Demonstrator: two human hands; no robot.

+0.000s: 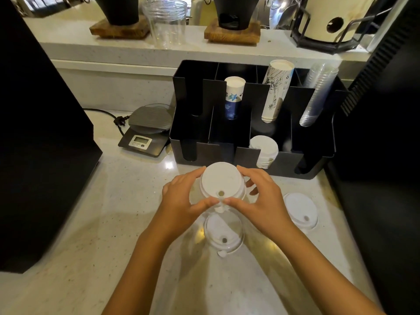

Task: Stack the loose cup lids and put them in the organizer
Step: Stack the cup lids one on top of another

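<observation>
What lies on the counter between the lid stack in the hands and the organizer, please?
Nothing: in the head view only bare counter separates the held lids from the organizer.

Both hands grip a white lid stack point(221, 181) above the counter point(113, 223): left hand point(181, 198) on its left rim, right hand point(261, 201) on its right rim, thumbs meeting at the near edge. Two loose lids lie on the counter: one point(223, 235) below the stack, one point(300, 210) to the right. Behind stands the black organizer point(318, 155), holding lids point(264, 148) in a front compartment.
</observation>
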